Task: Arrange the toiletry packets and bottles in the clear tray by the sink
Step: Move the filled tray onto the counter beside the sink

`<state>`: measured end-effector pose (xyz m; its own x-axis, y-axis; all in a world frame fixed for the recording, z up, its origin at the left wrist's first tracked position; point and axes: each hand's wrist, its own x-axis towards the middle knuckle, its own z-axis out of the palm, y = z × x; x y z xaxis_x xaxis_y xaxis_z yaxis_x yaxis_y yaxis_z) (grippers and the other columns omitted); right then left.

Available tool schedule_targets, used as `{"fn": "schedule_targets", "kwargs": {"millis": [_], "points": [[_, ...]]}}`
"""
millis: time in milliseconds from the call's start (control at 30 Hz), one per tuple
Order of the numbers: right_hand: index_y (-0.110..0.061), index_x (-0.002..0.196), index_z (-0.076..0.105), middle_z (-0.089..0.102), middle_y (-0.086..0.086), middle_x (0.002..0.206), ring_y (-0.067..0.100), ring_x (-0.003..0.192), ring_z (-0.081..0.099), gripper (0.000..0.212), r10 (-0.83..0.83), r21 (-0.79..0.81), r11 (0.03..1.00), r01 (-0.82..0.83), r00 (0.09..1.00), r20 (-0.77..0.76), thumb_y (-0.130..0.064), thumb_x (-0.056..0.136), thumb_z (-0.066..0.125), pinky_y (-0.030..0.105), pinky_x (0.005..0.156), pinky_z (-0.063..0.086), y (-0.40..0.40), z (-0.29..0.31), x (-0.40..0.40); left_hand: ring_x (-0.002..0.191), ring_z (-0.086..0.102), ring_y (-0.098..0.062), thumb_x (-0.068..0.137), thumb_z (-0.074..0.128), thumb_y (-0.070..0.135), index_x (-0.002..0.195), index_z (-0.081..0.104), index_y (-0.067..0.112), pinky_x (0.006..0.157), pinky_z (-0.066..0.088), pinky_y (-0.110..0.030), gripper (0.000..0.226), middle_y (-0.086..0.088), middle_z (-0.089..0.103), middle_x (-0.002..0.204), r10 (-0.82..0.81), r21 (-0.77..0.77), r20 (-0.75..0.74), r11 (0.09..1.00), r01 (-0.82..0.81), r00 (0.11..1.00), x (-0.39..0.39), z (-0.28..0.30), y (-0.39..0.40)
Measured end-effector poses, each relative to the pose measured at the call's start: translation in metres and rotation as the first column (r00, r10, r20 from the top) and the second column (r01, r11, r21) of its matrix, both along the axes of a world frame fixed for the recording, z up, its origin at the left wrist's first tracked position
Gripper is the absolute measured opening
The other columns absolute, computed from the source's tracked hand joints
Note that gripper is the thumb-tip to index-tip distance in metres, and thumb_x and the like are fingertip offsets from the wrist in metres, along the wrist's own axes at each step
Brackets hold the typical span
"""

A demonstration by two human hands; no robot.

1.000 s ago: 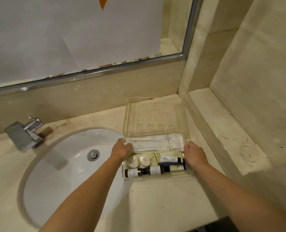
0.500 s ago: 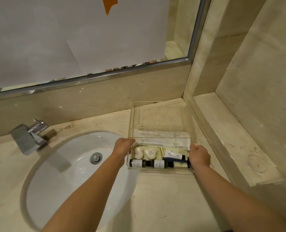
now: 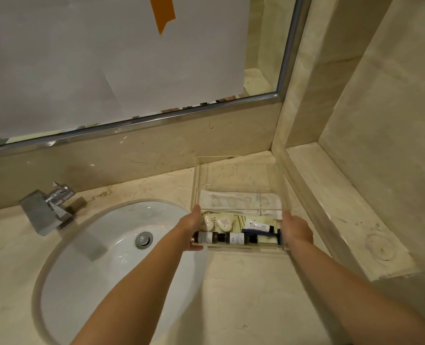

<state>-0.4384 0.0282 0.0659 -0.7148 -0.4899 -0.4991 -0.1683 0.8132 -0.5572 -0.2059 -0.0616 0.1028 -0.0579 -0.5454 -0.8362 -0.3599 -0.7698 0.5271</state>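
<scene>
Both hands have slid the clear tray (image 3: 239, 175) up the frame; left hand (image 3: 190, 226) and right hand (image 3: 297, 229) fingers hold its sides. I fear a tilt rolls bottles (image 3: 225, 238) out.

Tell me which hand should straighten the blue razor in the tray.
Right, probably. The right hand grips the clear tray at its right wall, beside the blue razor; the left hand holds the far side.

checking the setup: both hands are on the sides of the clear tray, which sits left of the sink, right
Not quite. The head view shows the clear tray sits right of the sink, not left. The left hand and right hand do hold its sides.
</scene>
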Motion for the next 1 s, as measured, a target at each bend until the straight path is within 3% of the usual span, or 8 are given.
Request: {"fn": "schedule_targets", "kwargs": {"millis": [67, 133, 267, 367, 667, 800, 867, 1000], "points": [[-0.009, 0.122, 0.056, 0.061, 0.017, 0.114, 0.034, 0.099, 0.056, 0.06, 0.066, 0.081, 0.994, -0.067, 0.998, 0.01, -0.05, 0.097, 0.02, 0.037, 0.081, 0.04, 0.0, 0.002, 0.004, 0.116, 0.053, -0.032, 0.098, 0.031, 0.056, 0.128, 0.045, 0.013, 0.085, 0.054, -0.047, 0.054, -0.011, 0.052, 0.123, 0.045, -0.017, -0.019, 0.999, -0.045, 0.999, 0.001, 0.001, -0.002], [-0.012, 0.135, 0.046, 0.059, 0.017, 0.122, 0.036, 0.104, 0.058, 0.068, 0.095, 0.156, 0.983, -0.1, 0.995, 0.038, -0.057, 0.094, 0.016, 0.037, 0.078, 0.042, 0.0, 0.002, 0.008, 0.106, 0.055, -0.032, 0.1, 0.034, 0.047, 0.116, 0.045, 0.013, 0.087, 0.053, -0.048, 0.039, -0.008, 0.053, 0.1, 0.074, -0.024, -0.019, 0.997, -0.074, 0.997, 0.0, 0.0, -0.003], [-0.011, 0.125, 0.051, 0.062, 0.013, 0.095, 0.029, 0.059, 0.066, 0.07, 0.012, 0.172, 0.984, -0.041, 0.985, 0.169, -0.06, 0.09, 0.016, 0.025, 0.047, 0.05, -0.001, 0.002, 0.009, 0.093, 0.062, -0.035, 0.095, 0.047, 0.022, 0.106, 0.052, 0.005, 0.073, 0.057, -0.043, 0.021, -0.013, 0.057, 0.09, 0.088, -0.088, 0.019, 0.992, -0.086, 0.996, 0.001, -0.006, -0.005], [-0.006, 0.109, 0.058, 0.064, 0.014, 0.089, 0.028, 0.053, 0.063, 0.063, -0.071, 0.098, 0.994, 0.048, 0.966, 0.248, -0.054, 0.093, 0.021, 0.022, 0.039, 0.042, -0.002, 0.004, 0.004, 0.097, 0.063, -0.038, 0.084, 0.059, 0.011, 0.11, 0.055, -0.002, 0.058, 0.057, -0.037, 0.029, -0.021, 0.059, 0.104, 0.095, -0.143, 0.057, 0.986, -0.086, 0.994, 0.0, -0.013, -0.01], [-0.006, 0.094, 0.056, 0.057, 0.011, 0.08, 0.025, 0.051, 0.056, 0.044, -0.232, -0.051, 0.962, 0.267, 0.904, 0.36, -0.042, 0.094, 0.03, 0.032, 0.051, 0.051, -0.016, 0.012, -0.003, 0.088, 0.068, -0.033, 0.079, 0.074, 0.015, 0.11, 0.056, -0.002, 0.039, 0.052, -0.025, 0.04, -0.02, 0.063, 0.113, 0.187, -0.21, 0.111, 0.964, -0.161, 0.976, -0.02, -0.02, -0.024], [-0.008, 0.105, 0.054, 0.059, 0.009, 0.082, 0.026, 0.054, 0.062, 0.043, -0.291, -0.079, 0.931, 0.357, 0.854, 0.431, -0.044, 0.093, 0.033, 0.041, 0.073, 0.06, -0.021, 0.006, -0.002, 0.101, 0.062, -0.034, 0.082, 0.067, 0.015, 0.128, 0.037, 0.003, 0.061, 0.061, -0.038, 0.057, -0.016, 0.051, 0.122, 0.353, -0.214, 0.091, 0.92, -0.328, 0.931, -0.032, -0.02, -0.029], [-0.007, 0.11, 0.055, 0.064, 0.01, 0.086, 0.027, 0.056, 0.066, 0.044, -0.322, -0.102, 0.906, 0.412, 0.824, 0.466, -0.043, 0.092, 0.038, 0.043, 0.072, 0.062, -0.025, 0.004, -0.001, 0.11, 0.055, -0.035, 0.084, 0.064, 0.016, 0.133, 0.032, 0.006, 0.072, 0.061, -0.045, 0.06, -0.017, 0.042, 0.13, 0.423, -0.204, 0.08, 0.893, -0.4, 0.903, -0.04, -0.015, -0.03], [-0.006, 0.115, 0.052, 0.065, 0.013, 0.102, 0.029, 0.064, 0.07, 0.04, -0.411, -0.124, 0.826, 0.55, 0.737, 0.537, -0.037, 0.089, 0.049, 0.041, 0.065, 0.062, -0.031, 0.0, 0.0, 0.116, 0.048, -0.036, 0.083, 0.062, 0.016, 0.131, 0.046, 0.005, 0.069, 0.061, -0.046, 0.052, -0.019, 0.039, 0.133, 0.39, -0.158, 0.12, 0.915, -0.371, 0.913, -0.049, -0.009, -0.038]]}}
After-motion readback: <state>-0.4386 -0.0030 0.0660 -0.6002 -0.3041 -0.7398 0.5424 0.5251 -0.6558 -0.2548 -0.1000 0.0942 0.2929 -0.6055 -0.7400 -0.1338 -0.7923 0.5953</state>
